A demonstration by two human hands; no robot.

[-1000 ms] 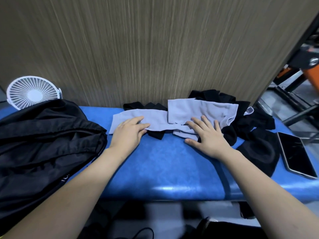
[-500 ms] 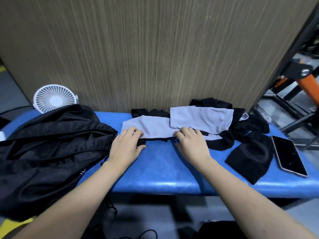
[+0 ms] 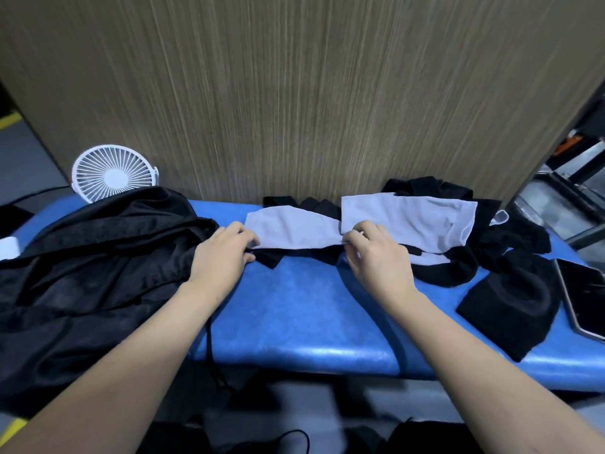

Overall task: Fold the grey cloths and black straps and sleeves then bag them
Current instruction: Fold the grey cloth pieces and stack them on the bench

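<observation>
Since 1 second earlier, your 2 hands had slid from lying flat on the cloths to pinching the near edge of the left grey cloth. It lay stretched between them on the blue bench, soft, flat and roughly rectangular. Your left hand pinched its left corner with curled fingers; your right hand gripped its right end. A second grey cloth overlapped just behind, over crumpled black straps and sleeves. A black bag lay limp, just left.
</observation>
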